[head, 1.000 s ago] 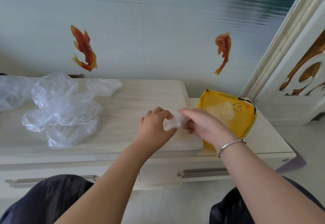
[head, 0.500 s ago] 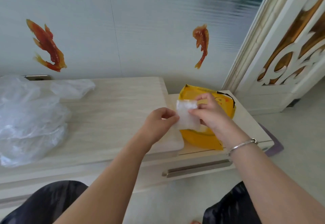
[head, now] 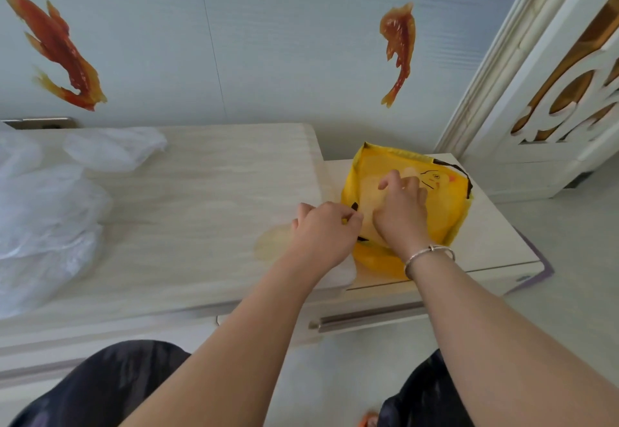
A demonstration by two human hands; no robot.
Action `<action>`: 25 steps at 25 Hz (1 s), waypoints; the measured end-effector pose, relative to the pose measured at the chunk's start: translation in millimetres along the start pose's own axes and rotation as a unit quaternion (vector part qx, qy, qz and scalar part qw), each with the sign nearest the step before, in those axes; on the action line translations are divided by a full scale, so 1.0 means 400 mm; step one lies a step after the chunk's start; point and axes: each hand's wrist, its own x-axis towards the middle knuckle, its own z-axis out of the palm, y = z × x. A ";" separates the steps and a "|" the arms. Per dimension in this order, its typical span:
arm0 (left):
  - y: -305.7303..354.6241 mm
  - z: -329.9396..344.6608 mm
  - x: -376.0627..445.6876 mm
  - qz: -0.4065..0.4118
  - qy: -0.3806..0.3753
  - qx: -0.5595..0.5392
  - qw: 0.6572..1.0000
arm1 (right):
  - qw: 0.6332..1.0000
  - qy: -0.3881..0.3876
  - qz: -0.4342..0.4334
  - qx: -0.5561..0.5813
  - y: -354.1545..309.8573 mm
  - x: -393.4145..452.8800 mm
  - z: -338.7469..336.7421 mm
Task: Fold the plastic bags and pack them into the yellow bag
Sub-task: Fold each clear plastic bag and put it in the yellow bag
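Note:
The yellow bag, printed with a duck face and fitted with black straps, lies open on the low side cabinet. My left hand pinches the bag's near rim by a black strap. My right hand, a bracelet on its wrist, reaches into the opening with curled fingers. It holds a pale folded plastic bag, which is mostly hidden under the palm. Crumpled clear plastic bags lie heaped at the left of the pale wooden cabinet top, and one more loose bag lies near the wall.
The wooden top ends just left of the yellow bag, where the side cabinet sits a step lower. A drawer handle runs below the front edge. A carved white door stands at the right. My knees are at the bottom.
Both hands moved right and forward from the wooden top to the yellow bag. The folded plastic bag went from held up between both hands into the bag's opening. The left hand now holds the rim.

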 end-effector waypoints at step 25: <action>-0.052 -0.160 -0.080 0.003 0.121 -0.168 0.978 | 0.994 0.012 -0.109 -0.020 -0.187 -0.066 -0.126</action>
